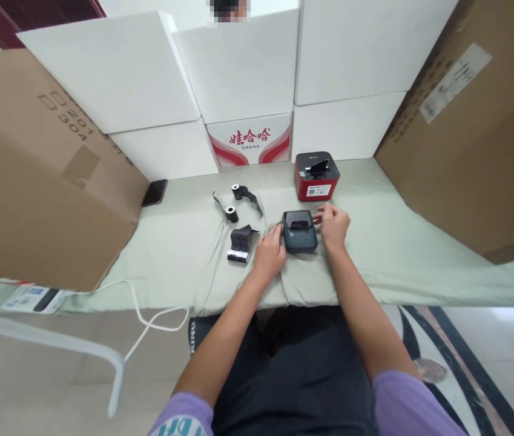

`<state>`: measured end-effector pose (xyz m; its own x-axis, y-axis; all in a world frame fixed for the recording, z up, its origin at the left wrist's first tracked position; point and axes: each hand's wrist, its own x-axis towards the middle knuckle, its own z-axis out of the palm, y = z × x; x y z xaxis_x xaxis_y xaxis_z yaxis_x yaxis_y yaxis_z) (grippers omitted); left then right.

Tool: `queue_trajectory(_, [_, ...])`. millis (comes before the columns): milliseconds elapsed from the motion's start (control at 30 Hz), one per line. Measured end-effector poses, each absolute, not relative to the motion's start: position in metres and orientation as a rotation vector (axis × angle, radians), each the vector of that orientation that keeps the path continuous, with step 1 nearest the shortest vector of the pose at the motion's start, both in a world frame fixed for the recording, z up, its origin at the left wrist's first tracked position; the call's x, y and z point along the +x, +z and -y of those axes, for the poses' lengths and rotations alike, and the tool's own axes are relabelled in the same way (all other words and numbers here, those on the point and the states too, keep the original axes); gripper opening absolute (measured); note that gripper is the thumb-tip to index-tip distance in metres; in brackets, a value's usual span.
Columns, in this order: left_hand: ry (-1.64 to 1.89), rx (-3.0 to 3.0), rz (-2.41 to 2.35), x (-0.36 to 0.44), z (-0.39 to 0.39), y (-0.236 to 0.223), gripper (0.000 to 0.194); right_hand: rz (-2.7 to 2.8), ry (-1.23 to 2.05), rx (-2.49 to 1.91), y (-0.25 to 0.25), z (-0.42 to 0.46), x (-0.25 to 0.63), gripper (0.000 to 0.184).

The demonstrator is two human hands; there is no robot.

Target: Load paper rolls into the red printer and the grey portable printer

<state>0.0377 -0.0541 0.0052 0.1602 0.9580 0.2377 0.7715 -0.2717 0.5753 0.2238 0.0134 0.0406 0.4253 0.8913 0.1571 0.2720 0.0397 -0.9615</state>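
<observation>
A small dark portable printer (301,242) lies on the cloth-covered table in front of me, a black strip showing in its top slot. My left hand (269,251) rests beside its left side, fingers stretched along that edge. At its right side is my right hand (333,227), fingers apart and partly bent, the tips close to the printer's upper right corner; contact is hard to make out. Behind it stands a red and black box-shaped printer (315,180) with a black piece sticking out of its top. To the left lies a partly unrolled black paper roll (238,255).
Two small rolls (232,214) (237,191) with loose dark strips lie farther back. A phone (155,192) lies by the left cardboard box (48,181). Another cardboard box (479,151) stands right, white boxes (238,66) behind. A white cable (136,303) hangs over the front edge.
</observation>
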Motion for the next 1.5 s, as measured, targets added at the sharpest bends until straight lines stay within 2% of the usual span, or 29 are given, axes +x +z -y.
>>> queue_trajectory(133, [0.880, 2.069, -1.634, 0.036, 0.053, 0.006, 0.067, 1.159, 0.628, -1.394, 0.040, -0.010, 0.219, 0.041])
queue_trajectory(367, [1.021, 1.962, -1.533, 0.031, 0.051, 0.006, 0.066, 1.226, 0.877, -1.174, 0.025, -0.028, 0.214, 0.043])
queue_trajectory(467, [1.065, 1.898, -1.501, 0.030, 0.052, 0.004, 0.067, 1.285, 0.856, -1.183, 0.023, -0.031, 0.217, 0.042])
queue_trajectory(667, [1.154, 1.825, -1.456, 0.032, 0.051, 0.003, 0.064, 1.595, 0.602, -1.356, 0.025, -0.033, 0.224, 0.024])
queue_trajectory(867, [1.167, 1.805, -1.446, 0.033, 0.049, 0.007, 0.061, 1.969, 0.472, -1.576, 0.034, -0.035, 0.234, 0.033])
queue_trajectory(1067, [1.158, 1.791, -1.432, 0.033, 0.047, 0.008, 0.059, 2.403, 0.476, -1.920, 0.073, -0.057, 0.220, 0.036])
queue_trajectory(1167, [1.158, 1.776, -1.429, 0.032, 0.046, 0.008, 0.058, 2.451, 0.348, -2.018, 0.086, -0.058, 0.204, 0.036])
queue_trajectory(1400, [1.097, 1.791, -1.487, 0.032, 0.042, 0.006, 0.054, 2.378, 0.206, -1.691, 0.081, -0.058, 0.225, 0.031])
queue_trajectory(1500, [1.060, 1.824, -1.515, 0.033, 0.041, 0.006, 0.054, 2.245, 0.230, -1.468, 0.095, -0.061, 0.239, 0.025])
